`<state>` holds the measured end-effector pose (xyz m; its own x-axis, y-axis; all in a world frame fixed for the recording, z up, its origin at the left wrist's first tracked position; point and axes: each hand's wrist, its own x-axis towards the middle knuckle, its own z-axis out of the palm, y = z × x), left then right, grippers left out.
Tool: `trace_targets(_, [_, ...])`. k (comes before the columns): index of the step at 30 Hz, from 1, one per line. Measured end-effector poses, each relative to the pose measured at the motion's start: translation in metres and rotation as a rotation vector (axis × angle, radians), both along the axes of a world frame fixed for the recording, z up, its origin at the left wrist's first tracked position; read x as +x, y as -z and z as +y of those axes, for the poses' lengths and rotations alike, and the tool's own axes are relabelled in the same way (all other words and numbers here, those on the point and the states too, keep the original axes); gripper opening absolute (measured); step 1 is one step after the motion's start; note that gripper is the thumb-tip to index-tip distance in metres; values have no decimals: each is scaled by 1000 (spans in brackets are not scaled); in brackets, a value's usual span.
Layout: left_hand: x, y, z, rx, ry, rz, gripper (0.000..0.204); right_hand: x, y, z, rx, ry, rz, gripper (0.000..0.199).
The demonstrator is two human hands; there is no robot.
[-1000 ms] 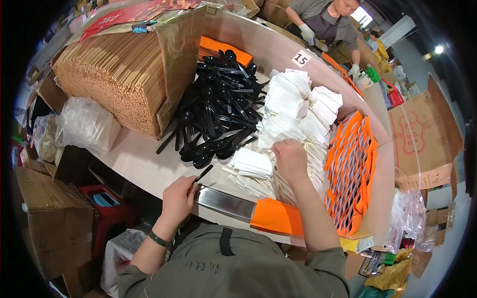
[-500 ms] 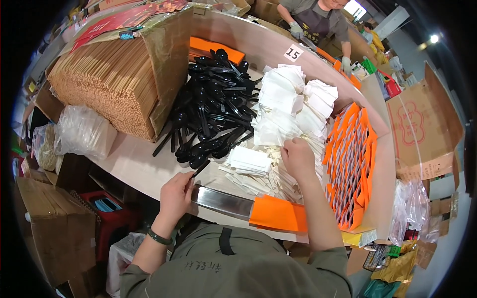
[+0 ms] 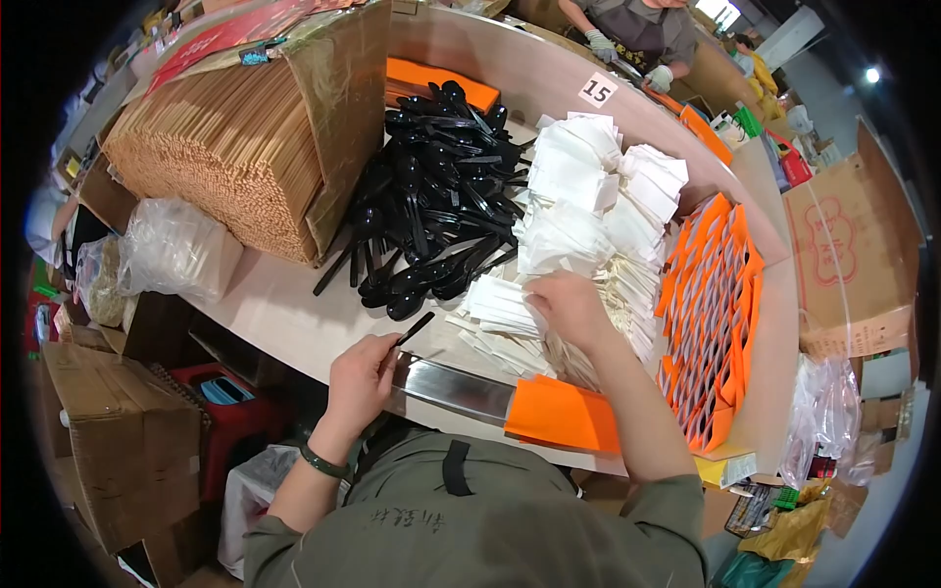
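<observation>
Left hand: the left hand [image 3: 361,380] pinched a slim black utensil [image 3: 416,328] between thumb and fingers, free end slanting up and to the right.
Right hand: the right hand [image 3: 570,309], fingers bent and drawn together, was at the right end of a small stack of white packets [image 3: 498,306]; could not tell whether it gripped one.
Spoons: heap of black spoons [image 3: 431,186] lay mid-table, just beyond the utensil.
White pile: larger pile of white packets [image 3: 573,162] spread beyond the right hand.
Orange row: orange packets [image 3: 711,323] stood overlapped in a row along the right side.
Near edge: metal strip [image 3: 456,384] ran along the table [image 3: 284,304], orange sheet [image 3: 561,412] at its right end.
Left side: open carton [image 3: 355,118] held packed wooden sticks [image 3: 211,147], clear plastic bag [image 3: 181,250] just beside.
Across: co-worker's gloved hands [image 3: 659,78] showed beyond the table's far wall.
</observation>
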<state>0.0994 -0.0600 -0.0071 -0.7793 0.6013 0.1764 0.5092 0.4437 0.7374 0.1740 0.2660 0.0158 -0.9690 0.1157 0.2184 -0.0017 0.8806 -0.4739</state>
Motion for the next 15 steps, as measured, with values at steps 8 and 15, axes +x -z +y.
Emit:
trace_targets(8, [16, 4, 17, -27, 50, 14, 19, -10, 13, -18, 385, -117, -40, 6])
trace_targets(15, [0, 6, 1, 44, -50, -95, 19, 63, -1, -100, 8, -142, -118, 8])
